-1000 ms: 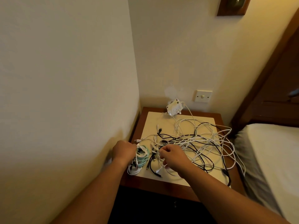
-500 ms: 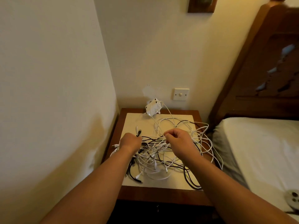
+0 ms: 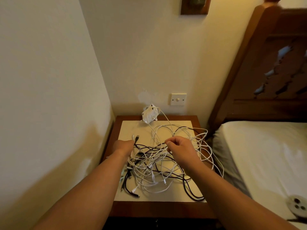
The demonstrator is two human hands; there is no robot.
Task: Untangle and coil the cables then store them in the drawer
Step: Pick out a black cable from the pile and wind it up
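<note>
1. My left hand (image 3: 125,146), closed in a fist at nine o'clock of the tangle, grips cable ends, plugs sticking up.
2. The cables (image 3: 159,165), white and black, sprawl knotted across the counter (image 3: 166,208).
3. My right hand (image 3: 180,147), at twelve o'clock of the heap, pinches white strands between thumb and fingertips.
4. The bed (image 3: 265,155) lies at three o'clock.

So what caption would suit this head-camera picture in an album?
Two bare hands, left hand and right hand, pull at a tangle of white and black cables on a bedside table.
</note>
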